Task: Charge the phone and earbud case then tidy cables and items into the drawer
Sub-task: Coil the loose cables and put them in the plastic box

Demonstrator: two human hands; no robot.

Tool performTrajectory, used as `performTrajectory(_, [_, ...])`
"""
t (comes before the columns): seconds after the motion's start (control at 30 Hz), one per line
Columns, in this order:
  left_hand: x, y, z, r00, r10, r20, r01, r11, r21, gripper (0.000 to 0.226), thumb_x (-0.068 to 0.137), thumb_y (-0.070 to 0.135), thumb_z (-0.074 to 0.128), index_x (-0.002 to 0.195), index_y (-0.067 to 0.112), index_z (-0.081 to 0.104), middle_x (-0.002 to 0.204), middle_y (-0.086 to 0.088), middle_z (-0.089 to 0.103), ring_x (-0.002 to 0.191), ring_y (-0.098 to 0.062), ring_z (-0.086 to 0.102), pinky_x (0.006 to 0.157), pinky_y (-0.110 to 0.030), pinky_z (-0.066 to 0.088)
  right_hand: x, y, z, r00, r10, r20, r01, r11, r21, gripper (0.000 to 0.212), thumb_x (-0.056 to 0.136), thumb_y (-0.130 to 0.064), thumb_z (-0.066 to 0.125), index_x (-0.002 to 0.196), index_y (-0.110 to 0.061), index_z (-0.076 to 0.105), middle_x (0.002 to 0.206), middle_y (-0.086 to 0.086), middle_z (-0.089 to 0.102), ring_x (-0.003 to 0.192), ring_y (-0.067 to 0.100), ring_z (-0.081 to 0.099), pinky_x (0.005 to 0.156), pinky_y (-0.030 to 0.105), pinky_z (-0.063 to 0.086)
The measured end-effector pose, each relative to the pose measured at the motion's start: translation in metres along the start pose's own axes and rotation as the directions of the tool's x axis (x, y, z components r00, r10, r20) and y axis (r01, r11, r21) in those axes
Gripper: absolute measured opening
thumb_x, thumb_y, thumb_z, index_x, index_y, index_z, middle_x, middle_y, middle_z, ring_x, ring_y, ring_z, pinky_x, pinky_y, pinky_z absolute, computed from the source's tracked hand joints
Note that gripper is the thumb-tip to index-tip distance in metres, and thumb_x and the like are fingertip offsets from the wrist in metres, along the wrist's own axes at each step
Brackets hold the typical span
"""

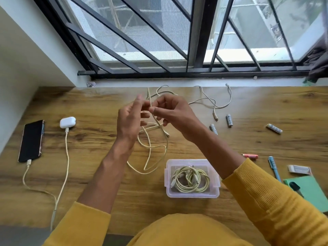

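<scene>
Charging looked done: phone [31,140] and earbud case [67,122] both lay plugged in at the bench's [99,174] left end. You were mid-coil on a loose cable [150,150], held above the bench: right hand [174,116] grip pinched on it, left hand [130,119] with fingers loosely spread against it, no clear clamp. Coiled cables [190,180] already sat in the clear box [192,195]. Left to do: another cable [213,102] by the window, batteries [229,120], pens, eraser. No drawer in view.
</scene>
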State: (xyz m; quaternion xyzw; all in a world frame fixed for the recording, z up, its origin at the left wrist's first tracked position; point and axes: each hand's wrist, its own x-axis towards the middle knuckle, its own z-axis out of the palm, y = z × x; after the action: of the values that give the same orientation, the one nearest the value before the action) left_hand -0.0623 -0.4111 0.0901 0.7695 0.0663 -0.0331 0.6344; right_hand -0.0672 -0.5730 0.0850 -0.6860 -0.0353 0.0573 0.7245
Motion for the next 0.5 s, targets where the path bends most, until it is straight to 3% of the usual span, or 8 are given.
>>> performTrajectory(0.13, [-0.003,0.037,0.004,0.983,0.178,0.046,-0.173,0.981,-0.092,0.026,0.106,0.028,0.065,0.106,0.006,0.078,0.092,-0.018,0.077,0.079,-0.025,0.074,0.075,-0.036,0.064,-0.011,-0.023,0.001,0.998,-0.058,0.033,0.057,0.998,0.018,0.014,0.097,-0.011,0.075,0.097,0.002,0.069,0.084,0.015,0.07,0.074,0.023,0.063,0.059,0.033,0.052])
performTrajectory(0.2, [-0.005,0.046,0.004,0.973,0.224,0.06,-0.218,0.971,-0.094,0.02,0.105,0.019,0.067,0.107,0.002,0.076,0.09,-0.014,0.077,0.079,-0.025,0.073,0.076,-0.036,0.063,-0.018,-0.029,-0.005,0.999,-0.048,0.015,0.048,0.999,0.013,0.019,0.098,-0.015,0.075,0.099,0.003,0.071,0.087,0.015,0.073,0.076,0.024,0.065,0.062,0.034,0.054])
performTrajectory(0.33, [-0.015,0.053,0.004,0.963,0.237,0.127,-0.232,0.971,-0.051,0.019,0.106,0.02,0.063,0.109,0.005,0.074,0.094,-0.01,0.078,0.087,-0.026,0.074,0.085,-0.045,0.062,-0.033,-0.041,-0.015,0.996,-0.083,-0.037,0.081,0.996,-0.036,0.024,0.098,-0.018,0.074,0.099,0.006,0.072,0.086,0.014,0.074,0.075,0.022,0.068,0.062,0.033,0.054])
performTrajectory(0.43, [-0.027,0.057,0.004,0.961,0.239,0.141,-0.235,0.971,-0.049,0.018,0.109,0.015,0.056,0.112,0.003,0.069,0.087,-0.008,0.075,0.081,-0.02,0.071,0.079,-0.036,0.062,-0.042,-0.042,-0.015,0.957,-0.16,-0.243,0.131,0.983,-0.132,0.02,0.098,-0.02,0.074,0.092,-0.001,0.069,0.081,0.012,0.071,0.071,0.02,0.068,0.06,0.036,0.056])
performTrajectory(0.5, [-0.033,0.061,0.003,0.956,0.244,0.161,-0.237,0.97,-0.059,0.017,0.11,0.014,0.053,0.111,0.004,0.066,0.08,-0.005,0.069,0.074,-0.017,0.067,0.076,-0.036,0.061,-0.045,-0.039,-0.017,0.887,-0.19,-0.422,0.098,0.968,-0.23,0.011,0.095,-0.022,0.073,0.098,-0.015,0.065,0.089,0.005,0.07,0.079,0.02,0.07,0.069,0.045,0.062])
